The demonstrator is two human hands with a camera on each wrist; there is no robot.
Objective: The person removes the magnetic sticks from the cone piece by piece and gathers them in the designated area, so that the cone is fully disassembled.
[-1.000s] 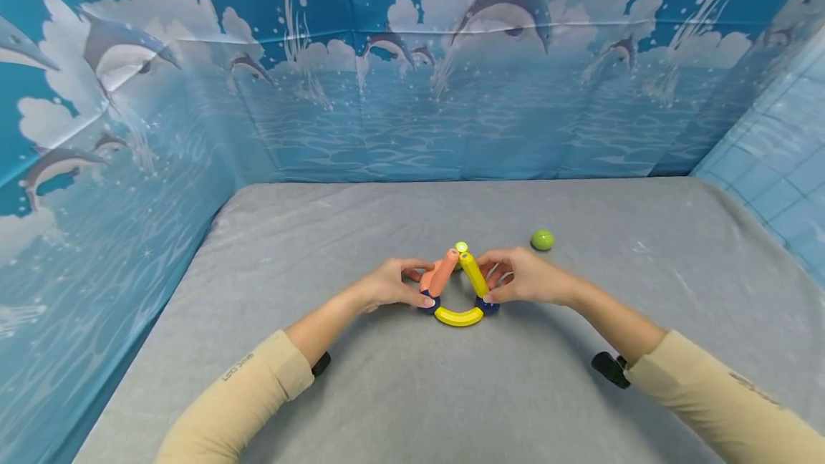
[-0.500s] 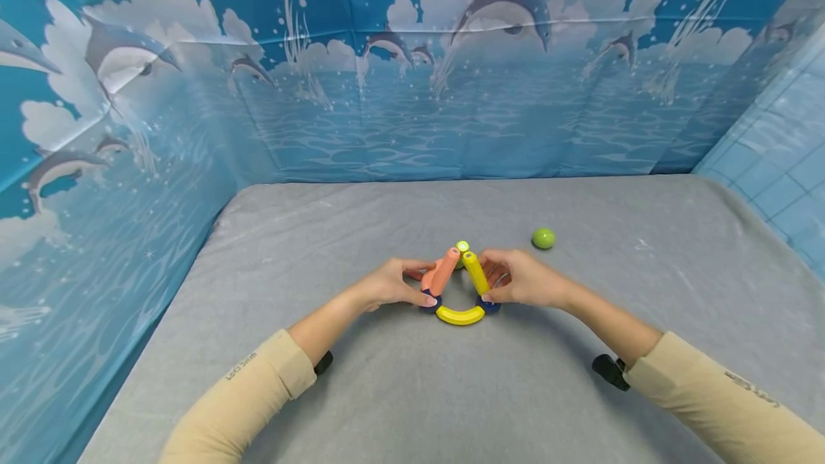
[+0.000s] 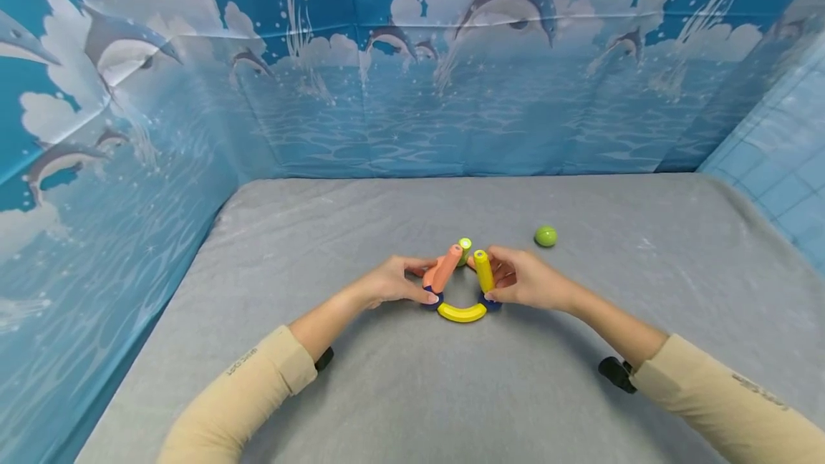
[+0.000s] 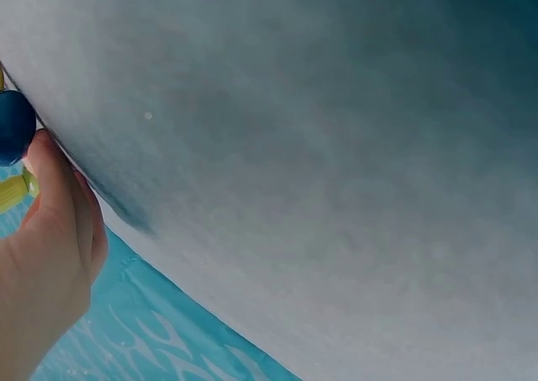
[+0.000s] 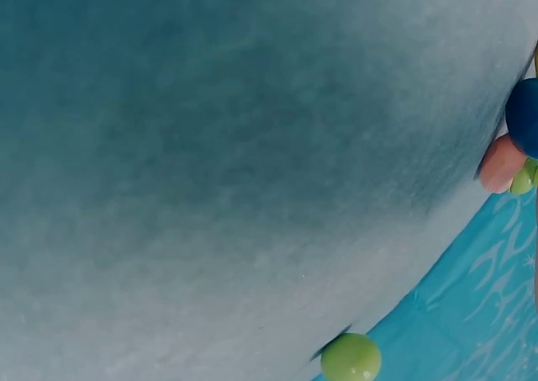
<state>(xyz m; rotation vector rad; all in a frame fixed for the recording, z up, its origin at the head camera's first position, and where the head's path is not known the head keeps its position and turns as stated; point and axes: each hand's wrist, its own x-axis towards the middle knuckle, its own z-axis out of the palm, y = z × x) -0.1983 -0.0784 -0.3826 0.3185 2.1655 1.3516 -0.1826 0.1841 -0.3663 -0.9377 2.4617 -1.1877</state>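
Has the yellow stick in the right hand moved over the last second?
Yes. The yellow stick has tipped upright: its top swung right, away from the orange stick, and now stands over the blue ball at its base.

Beige long sleeves (image 3: 258,385) — small lettering

The grey cloth (image 3: 412,378) is overlooked from the head; it is grazed closely by both wrist views; the green ball (image 3: 545,236) is shared with the right one.

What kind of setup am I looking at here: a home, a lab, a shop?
Probably a staged recording booth, not a lived-in room: a grey cloth-covered table walled by blue dolphin-print backdrop sheets, bearing only colourful toy rods and a loose green ball.
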